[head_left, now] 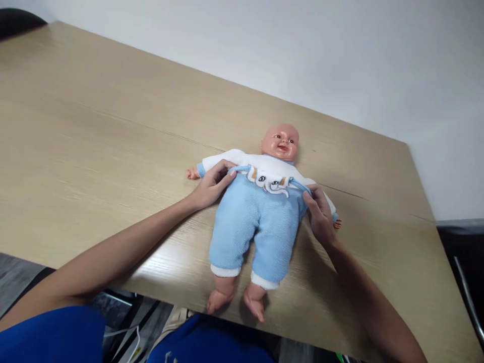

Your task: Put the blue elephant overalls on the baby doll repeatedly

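A baby doll [260, 217] lies on its back, its head away from me and its bare feet near the table's front edge. It wears a white fleecy top [270, 162] and light blue fleecy trousers [236, 222] with an elephant face at the waist. My left hand [215, 184] pinches one end of the blue strap-like trim [241, 168] at the waist. On the other side, my right hand [319, 212] grips the matching blue trim [300, 185]. Both hands have their fingers closed on the clothing, partly hiding its edges.
The doll rests on a light wooden table [113, 166] with a seam running across it. A pale wall [302, 55] stands behind. A dark chair back [20, 22] shows at the far left, and dark furniture with a metal bar [467, 292] stands at the right.
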A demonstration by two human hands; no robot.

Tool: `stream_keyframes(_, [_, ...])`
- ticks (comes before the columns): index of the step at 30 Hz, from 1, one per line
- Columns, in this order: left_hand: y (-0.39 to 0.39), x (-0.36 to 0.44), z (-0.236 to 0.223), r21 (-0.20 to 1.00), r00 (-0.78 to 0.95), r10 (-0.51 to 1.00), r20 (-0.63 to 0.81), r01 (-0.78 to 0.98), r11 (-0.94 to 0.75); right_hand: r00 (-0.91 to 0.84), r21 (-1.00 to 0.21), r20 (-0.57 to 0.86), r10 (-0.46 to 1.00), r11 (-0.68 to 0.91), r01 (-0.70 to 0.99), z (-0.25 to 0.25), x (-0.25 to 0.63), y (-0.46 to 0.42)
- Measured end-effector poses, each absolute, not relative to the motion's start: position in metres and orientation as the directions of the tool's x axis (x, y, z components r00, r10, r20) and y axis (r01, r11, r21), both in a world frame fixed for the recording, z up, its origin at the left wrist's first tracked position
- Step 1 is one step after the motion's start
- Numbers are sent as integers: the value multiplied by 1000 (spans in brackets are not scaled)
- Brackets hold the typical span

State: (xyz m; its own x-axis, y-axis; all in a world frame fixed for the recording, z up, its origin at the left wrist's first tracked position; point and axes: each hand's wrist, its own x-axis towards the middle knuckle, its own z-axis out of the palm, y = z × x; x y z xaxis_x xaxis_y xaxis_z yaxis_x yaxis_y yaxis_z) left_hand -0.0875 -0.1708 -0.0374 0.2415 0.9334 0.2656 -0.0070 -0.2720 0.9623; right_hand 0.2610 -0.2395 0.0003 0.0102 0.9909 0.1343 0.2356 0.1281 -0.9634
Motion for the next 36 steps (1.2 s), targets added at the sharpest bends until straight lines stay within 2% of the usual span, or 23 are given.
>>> stream_keyframes(4, [-170, -88, -38, 963, 241, 934, 264, -20, -268, -1, -958, 92, 996, 89, 271, -12, 262, -233])
stream_keyframes(9, [-170, -89, -38, 961, 247, 929, 274, -26, -276, 100, -945, 172, 980, 135, 297, -18, 255, -237])
stream_keyframes(15, [-172, -90, -39, 958, 228, 931, 286, -33, -286, 102, -947, 152, 983, 116, 298, 10, 241, -230])
stream_keyframes(20, [-174, -90, -42, 923, 165, 912, 376, 14, -384, 41, -944, 154, 987, 135, 302, 34, 237, -200])
stream_keyframes(23, [-175, -89, -44, 889, 140, 884, 446, 42, -455, 43, -900, 192, 980, 159, 406, 41, 236, -184])
stream_keyframes(26, [-175, -88, -45, 857, 124, 856, 503, 60, -512, 66, -764, 374, 925, 267, 588, 49, 225, -172])
stream_keyframes(28, [-176, -88, -45, 824, 115, 827, 551, 87, -561, -38, -642, 486, 873, 386, 662, 58, 211, -163])
stream_keyframes(30, [-176, -89, -45, 773, 103, 786, 610, 140, -619, -245, -544, 479, 843, 505, 671, 69, 192, -151])
stream_keyframes(33, [-178, -89, -44, 675, 90, 704, 705, 221, -704, -583, -424, 274, 765, 640, 641, 84, 158, -127])
stream_keyframes(36, [-180, -88, -42, 593, 96, 624, 776, 229, -772, -784, -324, 21, 621, 746, 582, 88, 123, -102])
